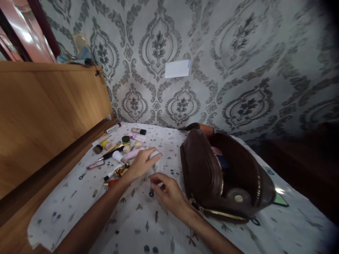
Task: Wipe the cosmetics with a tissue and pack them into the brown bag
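Note:
My left hand [144, 163] is closed around a small whitish rounded object [153, 154]; its kind cannot be made out. Below and to the right, my right hand [169, 194] hovers over the patterned cloth with fingers loosely curled and a gap between thumb and fingertips, and nothing visible in it. Makeup items lie in a spread left of my left hand: a pink tube [134, 152], a white-headed brush [118, 156], a dark-lidded jar [126, 140] and a pink lip gloss tube [95, 164]. On the right stands a brown leather bag [202, 169], unzipped, with pink and blue things inside.
A small bottle with a black cap [138, 131] and a silver tube with a red end [113, 127] lie farther back. The wooden panel [53, 120] borders the left side. Behind is the patterned wall [159, 46]. A green flat item [280, 199] sticks out behind the bag.

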A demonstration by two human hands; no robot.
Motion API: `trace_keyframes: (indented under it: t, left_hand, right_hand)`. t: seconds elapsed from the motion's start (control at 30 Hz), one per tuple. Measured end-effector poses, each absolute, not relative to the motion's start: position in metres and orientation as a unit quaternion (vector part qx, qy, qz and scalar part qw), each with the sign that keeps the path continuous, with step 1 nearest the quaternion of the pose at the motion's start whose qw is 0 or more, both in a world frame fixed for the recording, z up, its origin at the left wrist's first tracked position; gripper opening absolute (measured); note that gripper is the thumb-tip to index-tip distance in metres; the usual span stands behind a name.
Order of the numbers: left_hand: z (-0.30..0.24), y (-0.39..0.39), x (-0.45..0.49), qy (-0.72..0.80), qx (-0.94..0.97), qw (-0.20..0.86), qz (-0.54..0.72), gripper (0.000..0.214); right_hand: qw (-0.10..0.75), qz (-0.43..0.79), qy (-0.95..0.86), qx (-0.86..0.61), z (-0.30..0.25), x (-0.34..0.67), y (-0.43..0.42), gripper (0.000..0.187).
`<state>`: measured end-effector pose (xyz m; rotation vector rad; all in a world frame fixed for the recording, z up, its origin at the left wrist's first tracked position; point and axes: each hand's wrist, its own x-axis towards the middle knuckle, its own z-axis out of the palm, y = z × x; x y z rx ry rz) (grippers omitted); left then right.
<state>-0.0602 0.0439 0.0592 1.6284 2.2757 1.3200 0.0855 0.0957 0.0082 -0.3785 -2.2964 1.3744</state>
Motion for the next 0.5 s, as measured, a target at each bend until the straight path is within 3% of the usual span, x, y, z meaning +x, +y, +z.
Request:
trace_keyframes:
  t: [0.17,0.37,0.5]
  left_hand:
    - [0.053,0.02,-0.108,0.748,0.498,-0.023,0.438,0.022]
    - [0.047,-0.01,-0.176,0.804,0.372,-0.158,0.436,0.028]
    - [0.035,-0.019,-0.201,0.833,0.341,-0.175,0.399,0.025]
  right_hand:
    - [0.254,0.617,-0.722,-0.181,-0.021,0.05,0.088,0.028]
    - [0.265,0.596,-0.731,-0.2,-0.038,0.048,0.081,0.028]
    - [0.259,0.601,-0.73,-0.199,-0.037,0.05,0.082,0.028]
